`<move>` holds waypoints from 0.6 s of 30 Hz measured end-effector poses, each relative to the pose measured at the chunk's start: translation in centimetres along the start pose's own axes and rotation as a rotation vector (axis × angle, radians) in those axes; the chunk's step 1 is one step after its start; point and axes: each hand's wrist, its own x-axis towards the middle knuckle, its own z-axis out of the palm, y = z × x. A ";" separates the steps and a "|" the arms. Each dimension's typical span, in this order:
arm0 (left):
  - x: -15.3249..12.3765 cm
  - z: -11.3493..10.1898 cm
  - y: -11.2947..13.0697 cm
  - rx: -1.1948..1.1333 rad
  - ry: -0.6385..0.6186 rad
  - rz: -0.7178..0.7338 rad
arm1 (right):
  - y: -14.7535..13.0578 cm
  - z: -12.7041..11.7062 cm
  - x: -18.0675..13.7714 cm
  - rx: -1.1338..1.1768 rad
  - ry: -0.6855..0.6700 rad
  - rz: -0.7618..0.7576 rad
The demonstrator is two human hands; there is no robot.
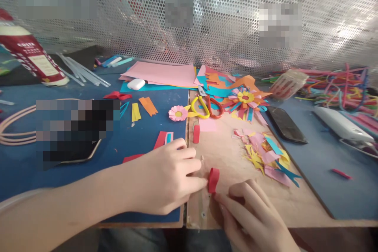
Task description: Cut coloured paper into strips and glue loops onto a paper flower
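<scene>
A red paper strip (214, 180), bent into a loop, stands over the bare wooden board (236, 153). My right hand (251, 212) is closed at the loop's lower end, thumb and forefinger pinching it. My left hand (174, 173) comes in from the left with its fingers apart, one fingertip at or just beside the loop's left side. Under and behind that hand lie red paper pieces (160, 139), partly hidden by it. Another small red paper piece (196, 134) sits on the board beyond my fingers.
Yellow-and-red-handled scissors (201, 108) lie behind, near a pink paper flower (177, 113) and a larger multicoloured flower (245, 97). Paper scraps (265, 151) and a dark phone (286, 124) are on the right. A Costa bottle (32, 55) leans at the far left before the perforated metal panel (141, 27).
</scene>
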 end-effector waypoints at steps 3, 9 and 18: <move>0.1 -0.1 0.4 -0.080 0.030 0.058 | 0.0 0.0 0.0 -0.004 -0.002 0.000; 0.1 0.7 0.9 -0.090 0.047 0.054 | 0.1 0.5 -0.2 -0.007 0.050 0.021; 0.2 1.0 1.1 -0.143 0.021 -0.005 | 0.3 0.0 0.1 -0.073 0.012 -0.007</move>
